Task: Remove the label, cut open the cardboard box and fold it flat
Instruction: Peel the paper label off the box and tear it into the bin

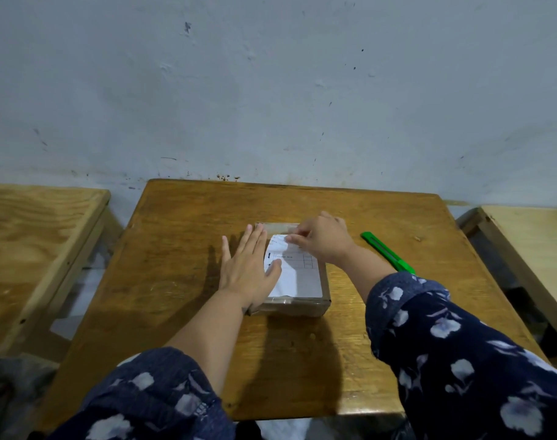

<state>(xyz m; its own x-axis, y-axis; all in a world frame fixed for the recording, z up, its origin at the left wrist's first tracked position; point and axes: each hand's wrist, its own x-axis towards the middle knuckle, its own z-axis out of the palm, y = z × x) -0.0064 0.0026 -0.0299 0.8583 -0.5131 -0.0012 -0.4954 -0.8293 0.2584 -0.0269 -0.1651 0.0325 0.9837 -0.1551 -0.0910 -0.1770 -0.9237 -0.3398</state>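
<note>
I am looking down at a small wooden table (pixel 182 312) set against a pale, scuffed wall (pixel 270 90). A flat cardboard box (pixel 302 308) lies near the middle of the table, sealed with shiny clear tape, its top mostly covered by a white printed label (pixel 297 274). My left hand (pixel 247 268) rests flat on the left part of the box top, fingers released and spread, the thumb lying on the label. My right hand (pixel 323 238) reaches over the far right part of the box, fingertips pinched on the far edge of the label, which looks slightly lifted there. A green box cutter (pixel 388 252) lies on the table just right of the box, apart from both hands. Both forearms wear dark blue floral sleeves (pixel 461 360). Lighter wooden tables (pixel 32 249) stand to the left and right.
</note>
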